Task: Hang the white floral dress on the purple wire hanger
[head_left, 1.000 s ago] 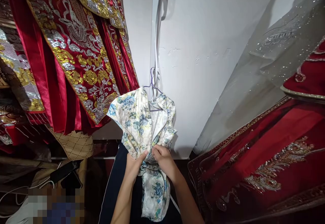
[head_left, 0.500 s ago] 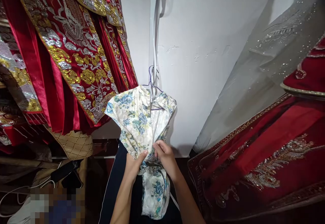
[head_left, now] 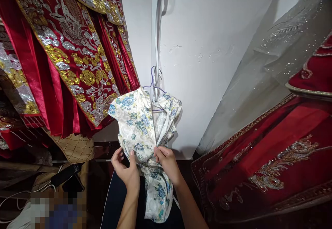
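Observation:
A white dress (head_left: 137, 121) with blue and yellow flowers hangs by its shoulders from a purple wire hanger (head_left: 152, 80). Its front opening is parted, showing the pale inside at the neck and chest. With thumb and fingers my right hand (head_left: 166, 158) pinches the edge of the opening near the waist. My left hand (head_left: 127, 170) is at the dress's left side, thumb resting by the cloth and the fingers apart and slightly curled. Below the waist the skirt part hangs in a narrow, bunched strip over my dark trousers.
White straps (head_left: 156, 31) run down the white wall (head_left: 202, 25) behind the hanger. Red garments with gold and silver embroidery (head_left: 88, 76) hang at left. A sheer sparkling fabric (head_left: 249, 80) and a beaded red garment (head_left: 285, 153) are at right. A black phone-like object (head_left: 74, 184) lies low left.
My left hand has let go of the gathered waist and moved left, its fingers spreading. The bodice has flattened out and widened. My right hand still pinches the opening's edge, slightly further left.

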Available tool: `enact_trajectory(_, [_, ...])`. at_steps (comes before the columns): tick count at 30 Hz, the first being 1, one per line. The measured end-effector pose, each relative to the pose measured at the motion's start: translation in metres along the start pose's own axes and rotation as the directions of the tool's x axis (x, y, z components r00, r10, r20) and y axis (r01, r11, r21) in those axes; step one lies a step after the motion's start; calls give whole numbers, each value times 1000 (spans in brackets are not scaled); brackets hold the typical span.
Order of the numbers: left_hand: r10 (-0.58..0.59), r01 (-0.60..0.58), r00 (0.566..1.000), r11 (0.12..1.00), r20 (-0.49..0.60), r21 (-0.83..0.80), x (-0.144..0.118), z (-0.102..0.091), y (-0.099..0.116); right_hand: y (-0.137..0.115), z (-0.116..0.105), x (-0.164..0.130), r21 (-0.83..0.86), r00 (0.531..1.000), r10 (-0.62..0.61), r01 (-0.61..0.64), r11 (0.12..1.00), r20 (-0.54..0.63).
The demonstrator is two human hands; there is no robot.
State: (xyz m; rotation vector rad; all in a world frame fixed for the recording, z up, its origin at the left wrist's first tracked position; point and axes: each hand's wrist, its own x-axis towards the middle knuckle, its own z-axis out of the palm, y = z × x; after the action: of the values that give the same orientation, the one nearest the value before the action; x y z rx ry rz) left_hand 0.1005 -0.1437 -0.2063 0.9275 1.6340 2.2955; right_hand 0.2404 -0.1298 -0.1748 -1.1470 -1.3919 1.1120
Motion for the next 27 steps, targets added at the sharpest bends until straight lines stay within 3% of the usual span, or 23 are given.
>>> enact_trajectory(2, [115,-126,965,991,236,33,-1,1,5,-5,2,-2,8,999,-15,14,1000,45])
enact_trajectory(4, [144,-159,829,987,540,-19,-3,6,9,-10,4,-4,31,997,-36,34,999,73])
enact_trajectory(6, [148,-144,713,988,685,-63,-4,11,13,-15,4,-7,65,995,-30,23,998,99])
enact_trajectory(7, [141,-132,695,989,705,-69,-4,14,15,-18,4,-7,86,993,-11,1,996,119])
enact_trajectory(11, [76,-66,694,997,716,-42,-5,21,16,-42,-6,9,217,988,31,-64,974,151])
enact_trajectory(16, [57,-108,661,994,748,19,-10,20,-9,-116,-35,79,374,998,-49,58,926,-33])
enact_trajectory(20, [8,-81,612,995,791,52,-6,25,-24,-166,-41,125,392,983,-107,157,907,-146])
enact_trajectory(23, [62,-71,576,997,815,-26,17,41,4,-174,-34,129,305,977,-185,209,929,-107])
enact_trajectory(25, [182,-86,612,983,770,-164,41,59,42,-170,-29,124,233,967,-246,255,938,-66])
enact_trajectory(27, [330,-172,658,941,677,-292,69,81,85,-166,-27,118,168,951,-307,308,936,-34])
